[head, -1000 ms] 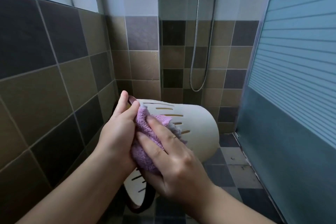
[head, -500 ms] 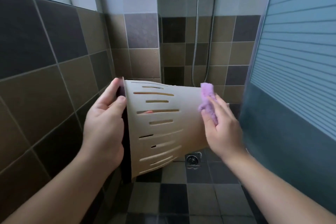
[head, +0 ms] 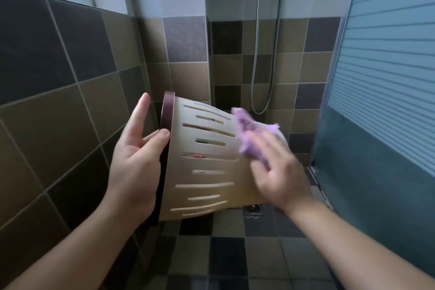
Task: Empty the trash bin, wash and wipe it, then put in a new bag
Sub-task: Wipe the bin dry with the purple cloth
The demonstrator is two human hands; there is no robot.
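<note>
The cream plastic trash bin with slotted sides and a dark maroon rim band (head: 207, 167) was held in the air above the checkered tile floor (head: 226, 254) of the shower stall, tipped onto its side. Its long axis ran roughly left to right, the open rimmed mouth pointing left and the closed base pointing right and a little farther away.

The left hand (head: 135, 160) gripped the bin at the rim, thumb pressed on the outer wall just beside the maroon band and the fingers reaching over the mouth; some seemed to show through the slots. The right hand (head: 277, 172) was motion-blurred, its fingers fairly straight, pressing a crumpled lilac microfibre cloth (head: 253, 132) against the upper wall near the base end.

So the left hand lay at the mouth end and the right hand at the base end, with the slotted wall stretched between them. The wiping looked under way on the outside. Covering the rest of that wall would probably mean drawing the cloth leftward along the axis toward the rim, or the left hand turning the bin about that axis.
</note>
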